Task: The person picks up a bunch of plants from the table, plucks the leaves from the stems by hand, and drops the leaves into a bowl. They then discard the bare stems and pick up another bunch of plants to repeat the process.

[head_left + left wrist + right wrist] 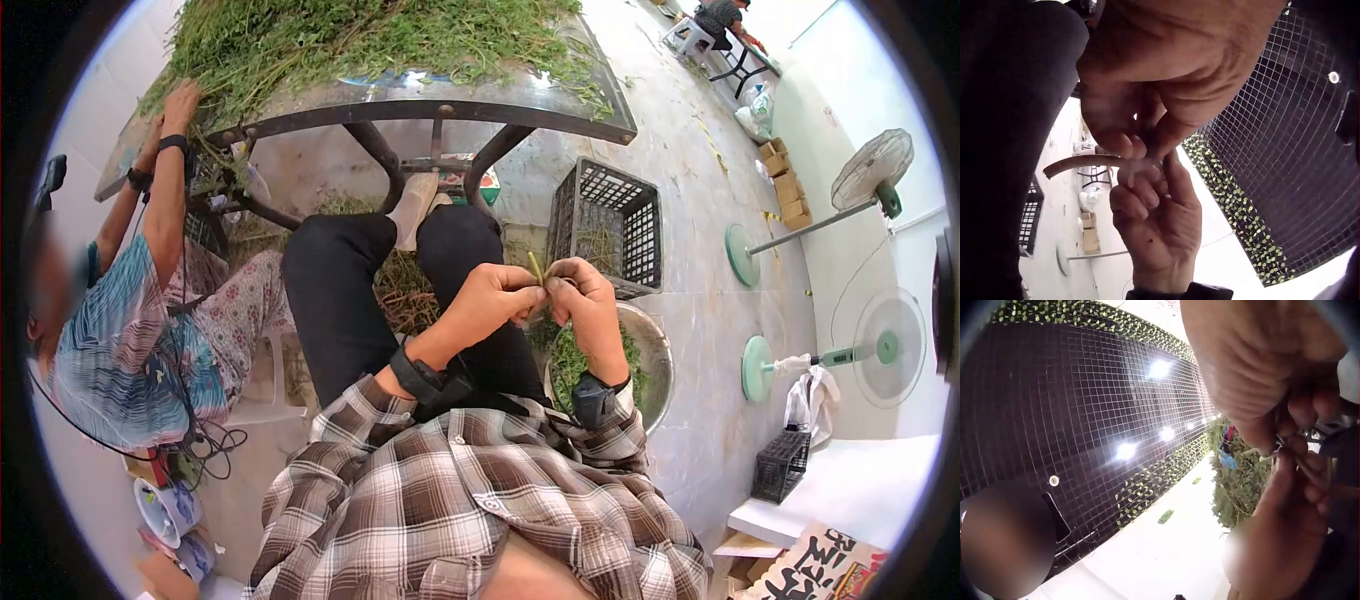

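Observation:
In the head view my left hand [495, 300] and right hand [588, 305] meet over the right knee, fingertips together. Between them sticks up a short green plant stem [537, 266], pinched by the thumb and fingers of both hands. The left wrist view shows the curved stem [1082, 164] jutting out sideways from the touching fingertips; its other end is hidden by the fingers. Just under the right hand stands a round metal basin [660, 372] with leafy green sprigs [572, 365] in it.
A metal-edged table [590, 125] ahead bears a big heap of leafy stems [380, 45]. Beyond the basin is a black plastic crate [640, 235]. Cut stems [405, 290] lie on the floor between the legs. Another person [130, 340] sits at the left; fans [885, 348] stand at the right.

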The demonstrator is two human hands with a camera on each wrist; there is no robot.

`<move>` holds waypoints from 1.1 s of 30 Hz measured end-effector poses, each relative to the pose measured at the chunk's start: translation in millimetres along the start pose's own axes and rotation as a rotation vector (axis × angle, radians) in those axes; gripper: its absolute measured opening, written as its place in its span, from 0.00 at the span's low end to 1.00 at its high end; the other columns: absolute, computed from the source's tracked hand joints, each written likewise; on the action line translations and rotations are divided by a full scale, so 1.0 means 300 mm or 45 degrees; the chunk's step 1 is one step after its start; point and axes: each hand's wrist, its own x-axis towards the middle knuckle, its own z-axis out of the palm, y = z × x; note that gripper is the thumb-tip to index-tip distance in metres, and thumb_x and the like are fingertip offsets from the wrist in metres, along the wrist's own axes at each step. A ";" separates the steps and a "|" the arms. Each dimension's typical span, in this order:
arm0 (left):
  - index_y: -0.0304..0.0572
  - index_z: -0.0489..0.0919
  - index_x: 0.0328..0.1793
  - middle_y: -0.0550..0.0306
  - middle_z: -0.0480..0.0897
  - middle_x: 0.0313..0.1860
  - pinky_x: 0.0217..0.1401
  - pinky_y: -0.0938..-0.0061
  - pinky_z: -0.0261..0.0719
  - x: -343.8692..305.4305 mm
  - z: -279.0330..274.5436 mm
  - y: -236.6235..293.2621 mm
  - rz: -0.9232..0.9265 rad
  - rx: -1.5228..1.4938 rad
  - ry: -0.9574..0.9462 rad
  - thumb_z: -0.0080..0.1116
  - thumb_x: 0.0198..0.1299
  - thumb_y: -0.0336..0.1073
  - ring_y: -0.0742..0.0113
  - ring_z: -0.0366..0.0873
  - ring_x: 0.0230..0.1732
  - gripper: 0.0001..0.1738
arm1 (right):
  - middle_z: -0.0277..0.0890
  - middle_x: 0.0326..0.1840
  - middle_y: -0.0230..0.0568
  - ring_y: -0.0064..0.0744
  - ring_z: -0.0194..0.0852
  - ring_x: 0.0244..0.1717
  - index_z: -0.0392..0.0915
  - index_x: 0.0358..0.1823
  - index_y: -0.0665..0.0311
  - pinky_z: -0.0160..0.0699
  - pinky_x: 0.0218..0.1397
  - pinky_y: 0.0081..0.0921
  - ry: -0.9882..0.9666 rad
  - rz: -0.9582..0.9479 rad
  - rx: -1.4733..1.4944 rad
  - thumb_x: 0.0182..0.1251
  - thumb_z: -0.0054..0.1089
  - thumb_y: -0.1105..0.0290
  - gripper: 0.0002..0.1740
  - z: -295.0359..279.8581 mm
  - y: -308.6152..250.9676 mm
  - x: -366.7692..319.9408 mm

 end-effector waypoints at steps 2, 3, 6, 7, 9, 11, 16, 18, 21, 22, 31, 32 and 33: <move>0.34 0.80 0.32 0.64 0.77 0.23 0.28 0.83 0.73 0.001 0.014 -0.012 -0.026 -0.254 0.187 0.58 0.57 0.35 0.78 0.73 0.22 0.09 | 0.72 0.25 0.30 0.13 0.59 0.19 0.74 0.38 0.70 0.58 0.21 0.13 0.026 -0.012 0.046 0.59 0.55 0.73 0.08 0.014 0.000 0.001; 0.34 0.80 0.32 0.64 0.77 0.23 0.28 0.83 0.73 0.004 0.011 -0.022 -0.027 -0.256 0.192 0.58 0.57 0.35 0.78 0.73 0.22 0.09 | 0.72 0.25 0.31 0.13 0.60 0.18 0.74 0.37 0.69 0.59 0.21 0.14 0.090 -0.108 -0.108 0.59 0.55 0.74 0.07 0.033 -0.008 -0.002; 0.35 0.80 0.33 0.63 0.78 0.23 0.29 0.82 0.74 0.010 -0.003 -0.054 -0.078 -0.467 0.223 0.58 0.57 0.35 0.77 0.74 0.23 0.09 | 0.73 0.25 0.31 0.14 0.62 0.18 0.73 0.36 0.68 0.61 0.20 0.14 0.103 -0.258 -0.398 0.59 0.54 0.76 0.05 0.053 -0.007 -0.023; 0.34 0.80 0.35 0.63 0.78 0.24 0.28 0.83 0.74 0.018 -0.021 -0.058 -0.109 -0.595 0.331 0.57 0.57 0.34 0.77 0.75 0.23 0.09 | 0.73 0.25 0.31 0.15 0.63 0.17 0.73 0.36 0.68 0.62 0.20 0.15 0.057 -0.315 -0.534 0.59 0.53 0.77 0.04 0.056 -0.005 -0.034; 0.33 0.80 0.39 0.64 0.78 0.26 0.28 0.85 0.76 0.033 -0.086 -0.043 -0.131 -0.746 0.486 0.55 0.58 0.35 0.79 0.75 0.24 0.10 | 0.73 0.25 0.32 0.15 0.64 0.18 0.73 0.36 0.68 0.62 0.20 0.14 -0.012 -0.170 -0.412 0.59 0.53 0.77 0.04 0.071 -0.011 -0.078; 0.33 0.79 0.41 0.64 0.79 0.26 0.29 0.87 0.77 0.026 -0.131 0.002 -0.041 -0.808 0.466 0.55 0.59 0.34 0.81 0.75 0.25 0.11 | 0.70 0.24 0.32 0.15 0.64 0.20 0.71 0.36 0.67 0.60 0.19 0.14 -0.035 0.000 -0.180 0.61 0.51 0.77 0.04 0.065 0.005 -0.097; 0.33 0.78 0.43 0.61 0.80 0.30 0.31 0.87 0.77 0.029 -0.066 0.001 -0.114 -0.769 0.252 0.54 0.61 0.35 0.80 0.77 0.27 0.11 | 0.65 0.23 0.29 0.17 0.58 0.16 0.68 0.38 0.65 0.58 0.17 0.14 0.082 0.169 0.310 0.66 0.45 0.71 0.05 0.007 0.039 -0.034; 0.33 0.79 0.43 0.61 0.80 0.30 0.31 0.85 0.77 0.031 -0.030 -0.023 -0.101 -0.792 0.198 0.55 0.60 0.34 0.79 0.77 0.27 0.11 | 0.64 0.22 0.28 0.16 0.58 0.17 0.68 0.38 0.64 0.58 0.17 0.13 -0.026 0.325 0.323 0.67 0.45 0.70 0.06 0.028 0.048 -0.034; 0.33 0.79 0.43 0.60 0.80 0.30 0.31 0.83 0.78 0.043 -0.027 -0.040 -0.103 -0.683 0.264 0.55 0.60 0.34 0.78 0.77 0.28 0.11 | 0.62 0.21 0.27 0.14 0.54 0.17 0.68 0.42 0.64 0.51 0.18 0.11 -0.160 0.306 0.282 0.68 0.44 0.69 0.08 0.041 0.076 -0.041; 0.33 0.79 0.43 0.60 0.80 0.30 0.31 0.83 0.78 0.046 -0.031 -0.047 -0.102 -0.688 0.277 0.55 0.60 0.34 0.78 0.77 0.28 0.11 | 0.62 0.20 0.27 0.13 0.53 0.16 0.69 0.42 0.65 0.49 0.18 0.11 -0.226 0.260 0.288 0.68 0.45 0.69 0.08 0.044 0.088 -0.034; 0.32 0.75 0.50 0.54 0.80 0.36 0.32 0.78 0.80 0.038 -0.086 0.000 -0.230 -0.618 0.290 0.51 0.63 0.38 0.70 0.79 0.31 0.17 | 0.67 0.21 0.31 0.16 0.59 0.16 0.70 0.38 0.67 0.57 0.17 0.14 0.175 0.287 0.262 0.69 0.46 0.62 0.13 -0.156 0.091 0.108; 0.32 0.74 0.52 0.53 0.80 0.37 0.33 0.77 0.80 0.036 -0.093 0.004 -0.200 -0.600 0.273 0.50 0.64 0.39 0.71 0.79 0.31 0.17 | 0.69 0.21 0.33 0.18 0.63 0.16 0.69 0.39 0.67 0.62 0.17 0.15 0.233 0.238 0.324 0.69 0.45 0.60 0.15 -0.244 0.133 0.156; 0.32 0.73 0.53 0.53 0.80 0.37 0.33 0.77 0.80 0.030 -0.096 0.007 -0.173 -0.582 0.252 0.49 0.64 0.39 0.71 0.79 0.31 0.18 | 0.71 0.25 0.35 0.21 0.68 0.20 0.68 0.42 0.68 0.69 0.19 0.16 0.345 0.261 0.179 0.69 0.45 0.59 0.17 -0.300 0.153 0.167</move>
